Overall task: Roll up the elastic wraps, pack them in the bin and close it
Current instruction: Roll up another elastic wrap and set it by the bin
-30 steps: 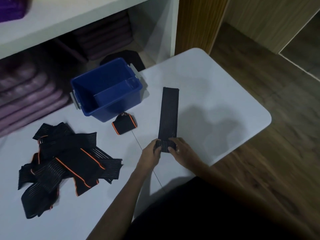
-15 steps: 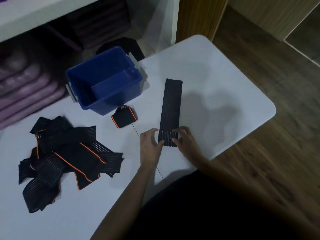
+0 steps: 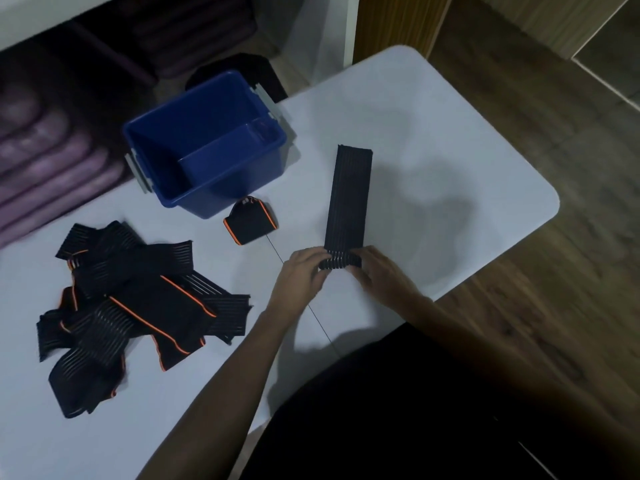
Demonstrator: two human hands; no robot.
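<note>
A black elastic wrap (image 3: 349, 199) lies stretched out flat on the white table (image 3: 433, 143), its near end curled into a small roll. My left hand (image 3: 301, 271) pinches the roll's left side and my right hand (image 3: 377, 275) pinches its right side. A finished rolled wrap (image 3: 251, 225) with orange edging sits just in front of the open blue bin (image 3: 207, 147). The bin looks empty. A pile of several loose black wraps (image 3: 135, 306) with orange trim lies at the left.
A dark round object (image 3: 239, 69), partly hidden, lies behind the bin. Shelves with stacked purple towels (image 3: 52, 161) stand beyond the table's far left. The table's rounded right edge drops to wooden floor (image 3: 554, 306).
The near end of the flat wrap has been rolled a little further, and both hands sit closer together on the roll. The camera view shifted slightly.
</note>
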